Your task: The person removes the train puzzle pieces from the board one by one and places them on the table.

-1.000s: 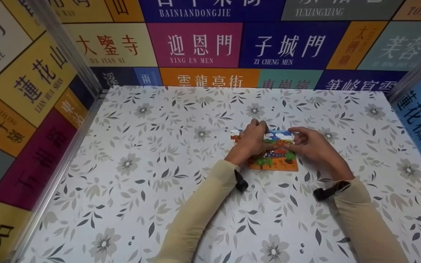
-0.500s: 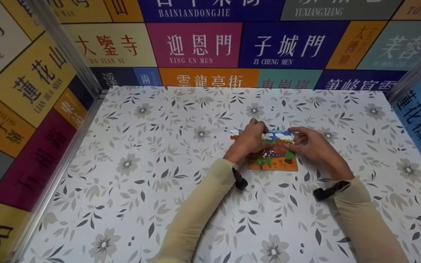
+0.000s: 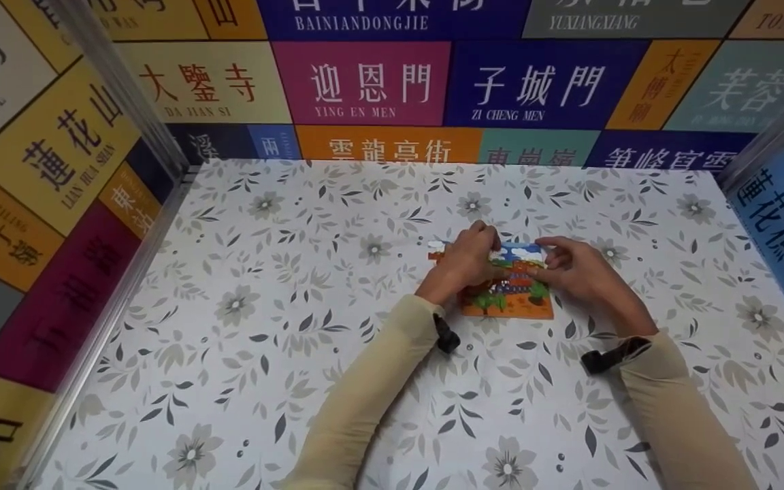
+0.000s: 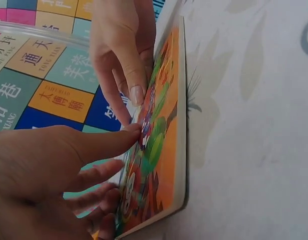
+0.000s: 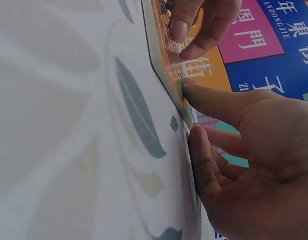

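Yellow, orange and purple wall panels [image 3: 58, 129] stand leftmost; next, a beige left sleeve [image 3: 371, 388]; the left hand [image 3: 463, 262] holds the bright picture board [image 3: 516, 296], thumb on its face, fingers bent at its far edge; the board lies on the floral white tabletop [image 3: 242, 367]; the right hand [image 3: 582, 269] pinches its right side, thumb and forefinger drawn close; a right sleeve [image 3: 681, 395] follows.

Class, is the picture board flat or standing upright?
Flat: the left wrist view shows the picture board face up, its pale edge along the table.
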Motion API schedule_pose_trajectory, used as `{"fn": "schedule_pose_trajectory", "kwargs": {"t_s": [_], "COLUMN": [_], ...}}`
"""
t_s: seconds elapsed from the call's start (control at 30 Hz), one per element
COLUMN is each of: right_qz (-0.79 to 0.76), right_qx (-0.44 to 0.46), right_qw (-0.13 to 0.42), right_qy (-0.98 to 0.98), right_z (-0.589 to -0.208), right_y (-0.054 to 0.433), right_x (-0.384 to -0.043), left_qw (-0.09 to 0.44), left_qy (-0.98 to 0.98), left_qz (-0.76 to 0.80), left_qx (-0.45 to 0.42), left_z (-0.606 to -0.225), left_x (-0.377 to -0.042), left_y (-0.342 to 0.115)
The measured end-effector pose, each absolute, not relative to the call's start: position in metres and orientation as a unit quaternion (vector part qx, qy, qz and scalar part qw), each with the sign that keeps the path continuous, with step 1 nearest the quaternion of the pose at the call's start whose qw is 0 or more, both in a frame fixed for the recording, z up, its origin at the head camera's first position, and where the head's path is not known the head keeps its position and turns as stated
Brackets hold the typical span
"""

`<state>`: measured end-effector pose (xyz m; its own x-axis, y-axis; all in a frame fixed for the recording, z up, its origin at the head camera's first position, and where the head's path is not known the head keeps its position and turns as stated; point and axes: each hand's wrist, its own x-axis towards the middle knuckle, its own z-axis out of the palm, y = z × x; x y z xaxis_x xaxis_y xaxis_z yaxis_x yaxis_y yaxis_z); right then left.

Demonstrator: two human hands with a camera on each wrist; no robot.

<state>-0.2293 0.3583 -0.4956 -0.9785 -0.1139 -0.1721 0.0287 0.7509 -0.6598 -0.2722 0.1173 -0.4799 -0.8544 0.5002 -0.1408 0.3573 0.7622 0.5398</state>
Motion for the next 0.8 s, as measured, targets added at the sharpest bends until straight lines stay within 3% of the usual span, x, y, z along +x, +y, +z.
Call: {"fn": "schedule_pose_trajectory", "kwargs": {"t_s": [0.23,0.53,0.8], "right_qz": [-0.353,-0.356,-0.363], "right_qx": [-0.038,-0.027,-0.02], "right_qw": [0.092,0.092,0.099], "right_qy": [0.93,0.93,0.926], "right_z": [-0.496,-0.495,-0.494], "right_y": [0.359,0.356,0.357], "right_x": [-0.228,-0.227,-0.226], "left_qw": [0.08,0.119,0.119], "left_qy": [0.946,0.928,0.91], "left_qz": [0.158,0.23,0.272], "left_qx": [0.271,0.268,0.289], "left_z": [-0.475,-0.473,-0.481], "left_x": [-0.266,-0.271,-0.284], "left_y": [0.125,0.122,0.116]}}
